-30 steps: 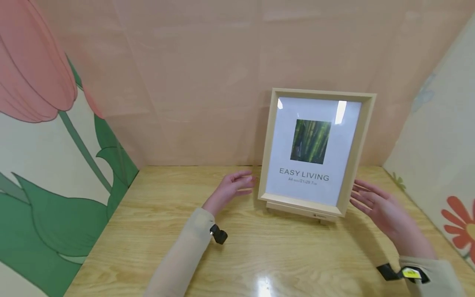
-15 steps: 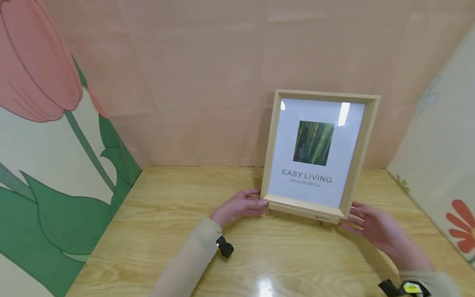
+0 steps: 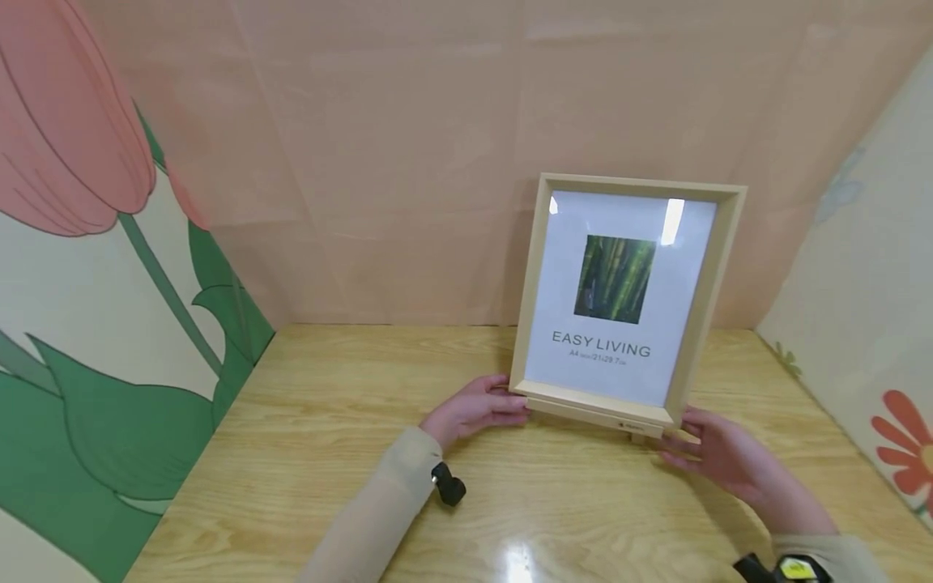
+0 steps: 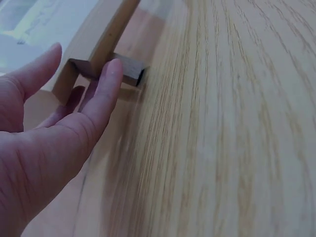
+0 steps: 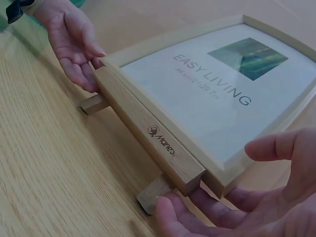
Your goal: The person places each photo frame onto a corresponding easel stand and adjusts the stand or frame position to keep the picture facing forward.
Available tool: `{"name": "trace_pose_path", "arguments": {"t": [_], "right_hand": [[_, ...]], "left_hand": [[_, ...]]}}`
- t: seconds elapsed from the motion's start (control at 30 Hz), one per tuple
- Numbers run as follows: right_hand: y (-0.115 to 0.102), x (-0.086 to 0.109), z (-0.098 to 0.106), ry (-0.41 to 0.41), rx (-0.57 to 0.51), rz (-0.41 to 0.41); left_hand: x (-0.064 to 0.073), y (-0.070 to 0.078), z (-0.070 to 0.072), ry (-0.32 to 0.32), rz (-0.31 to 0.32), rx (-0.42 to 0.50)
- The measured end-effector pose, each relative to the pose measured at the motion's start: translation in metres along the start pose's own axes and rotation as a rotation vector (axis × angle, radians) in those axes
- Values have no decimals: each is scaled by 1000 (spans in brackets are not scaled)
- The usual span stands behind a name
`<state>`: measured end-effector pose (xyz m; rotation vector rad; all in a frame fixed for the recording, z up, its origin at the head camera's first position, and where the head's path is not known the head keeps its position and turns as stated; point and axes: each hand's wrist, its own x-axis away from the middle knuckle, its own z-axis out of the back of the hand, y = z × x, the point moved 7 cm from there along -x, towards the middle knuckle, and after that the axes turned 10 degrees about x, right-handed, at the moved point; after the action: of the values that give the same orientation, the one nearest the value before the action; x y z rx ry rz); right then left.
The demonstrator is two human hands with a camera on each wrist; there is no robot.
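A pale wooden picture frame point(image 3: 598, 396) leans back on a small tabletop easel point(image 3: 594, 417). The frame's sheet has a green bamboo picture and the words EASY LIVING. At its lower left corner, my left hand point(image 3: 477, 409) holds the end of the easel's ledge, thumb toward the frame's front and fingers beneath. My right hand point(image 3: 729, 457) is around the lower right corner. In the right wrist view, the right fingers point(image 5: 212, 210) curl under the ledge near a foot point(image 5: 154, 192), with the thumb at the frame's side. The easel's back is hidden.
The easel's feet stand on a wood-grain table point(image 3: 350, 389). A pink backdrop point(image 3: 394, 162) rises close behind the frame. Flower-painted panels stand at the left point(image 3: 73, 308) and right point(image 3: 860, 324).
Both hands have come down from beside the frame and inward to its lower corners, at the easel's ledge. The frame and easel appear to stay in place; the view shifts slightly.
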<state>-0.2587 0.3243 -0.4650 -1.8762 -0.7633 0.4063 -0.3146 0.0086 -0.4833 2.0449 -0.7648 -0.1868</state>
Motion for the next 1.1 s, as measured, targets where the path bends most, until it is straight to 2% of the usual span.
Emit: {"name": "trace_pose_path", "arguments": {"t": [0.17, 0.33, 0.6, 0.8, 1.1], "right_hand": [[-1, -3, -4, -13, -139, 69], [-5, 1, -3, -7, -207, 79], [-7, 5, -3, 14, -177, 131], [-5, 4, -2, 14, -176, 103], [-4, -6, -7, 64, -135, 70]], "left_hand": [[-7, -2, -2, 23, -14, 27], [-12, -2, -3, 39, -25, 18], [-12, -2, -5, 33, -4, -17], [-10, 1, -6, 26, -10, -8], [-2, 6, 0, 36, -6, -4]]}}
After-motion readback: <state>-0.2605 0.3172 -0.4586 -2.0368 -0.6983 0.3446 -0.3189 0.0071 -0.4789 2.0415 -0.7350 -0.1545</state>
